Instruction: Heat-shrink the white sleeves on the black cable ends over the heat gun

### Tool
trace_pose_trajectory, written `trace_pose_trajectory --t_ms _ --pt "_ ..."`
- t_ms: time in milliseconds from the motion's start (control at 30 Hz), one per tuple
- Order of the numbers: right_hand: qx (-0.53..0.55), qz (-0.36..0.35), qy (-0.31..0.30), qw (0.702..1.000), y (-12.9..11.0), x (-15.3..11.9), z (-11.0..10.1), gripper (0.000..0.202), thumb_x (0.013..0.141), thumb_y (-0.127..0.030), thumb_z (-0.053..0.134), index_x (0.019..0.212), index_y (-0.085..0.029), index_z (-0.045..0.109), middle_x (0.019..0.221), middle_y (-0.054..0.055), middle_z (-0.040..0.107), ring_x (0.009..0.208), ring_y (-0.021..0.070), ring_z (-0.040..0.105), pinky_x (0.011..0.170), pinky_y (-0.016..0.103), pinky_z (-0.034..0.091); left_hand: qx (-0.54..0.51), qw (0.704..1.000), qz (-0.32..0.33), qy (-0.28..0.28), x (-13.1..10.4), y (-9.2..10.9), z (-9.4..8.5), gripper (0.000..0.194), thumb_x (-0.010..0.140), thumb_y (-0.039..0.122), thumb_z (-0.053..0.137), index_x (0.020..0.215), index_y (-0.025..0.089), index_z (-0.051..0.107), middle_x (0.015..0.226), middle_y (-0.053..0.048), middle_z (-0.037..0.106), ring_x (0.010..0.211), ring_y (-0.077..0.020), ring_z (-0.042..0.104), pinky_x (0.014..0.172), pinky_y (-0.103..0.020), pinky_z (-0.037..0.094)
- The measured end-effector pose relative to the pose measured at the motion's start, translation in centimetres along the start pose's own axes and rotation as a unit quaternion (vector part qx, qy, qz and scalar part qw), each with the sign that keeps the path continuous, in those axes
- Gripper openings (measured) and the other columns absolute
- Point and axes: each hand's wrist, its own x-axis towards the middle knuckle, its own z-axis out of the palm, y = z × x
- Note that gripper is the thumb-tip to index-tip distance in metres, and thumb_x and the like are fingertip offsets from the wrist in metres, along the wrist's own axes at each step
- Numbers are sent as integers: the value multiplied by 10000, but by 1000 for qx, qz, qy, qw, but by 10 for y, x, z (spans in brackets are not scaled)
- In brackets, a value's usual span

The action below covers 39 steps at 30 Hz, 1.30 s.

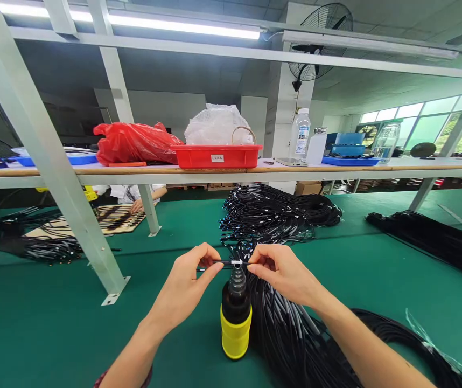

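Our left hand (193,280) pinched a black cable (226,262), we held its white section (236,262) at the nozzle (237,283) tip of a yellow-and-black tool (236,330), our right hand (281,272) pinched the other side, a dark bundle (436,242) lay rightmost on the green counter (412,283)

Held cable (226,262): black, plastic-looking sheath, fairly matt
Tool nozzle (238,281): metal-looking, ridged, glinting
Tool body (236,337): yellow plastic, smooth
Worktop (182,345): green, smooth, low sheen
Shelf post (81,215): painted metal, smooth
Red bag (134,141): thin glossy plastic, crinkled
Red tray (198,157): smooth, shiny plastic
Bottle (302,134): clear, glossy plastic
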Motion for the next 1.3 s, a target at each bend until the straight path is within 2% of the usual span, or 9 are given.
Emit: trace_pose_trajectory --t_ms 267,567,800,1100,1300 --pt "-31 3 -26 999 -6 -2 -4 270 918 -237 487 783 -167 711 670 -8 631 605 118 496 550 235 336 10 1000 -7 -16 -3 3 -1 397 968 485 346 693 217 447 648 50 460 612 -135 405 582 -248 327" --pt "-17 -24 -45 999 -6 -6 -4 347 975 -261 429 826 -166 728 707 0 655 660 118 555 606 220 378 8 1000 -11 -10 -3 0 1 465 976 499 314 621 210 395 592 56 416 560 -124 373 554 -246 290" --pt "-19 -22 -40 999 -6 -6 -6 299 946 -207 459 780 -167 704 702 -13 651 652 108 554 605 210 373 1 999 -16 -29 -3 0 1 475 963 526 332 657 203 499 631 37 511 613 -139 461 591 -248 337" --pt "-26 -13 11 1000 -3 -4 0 187 876 -222 566 723 -169 660 661 -19 617 599 113 488 562 223 346 -18 1000 -3 -21 -2 2 2 309 954 473 413 789 223 487 695 58 485 649 -132 420 590 -233 329" --pt "-18 -9 -7 1000 -7 -4 -2 218 895 -240 541 727 -165 657 658 -23 611 595 105 475 554 220 337 10 999 1 -54 0 3 2 455 984 486 304 654 207 448 621 51 475 607 -132 431 597 -252 317"
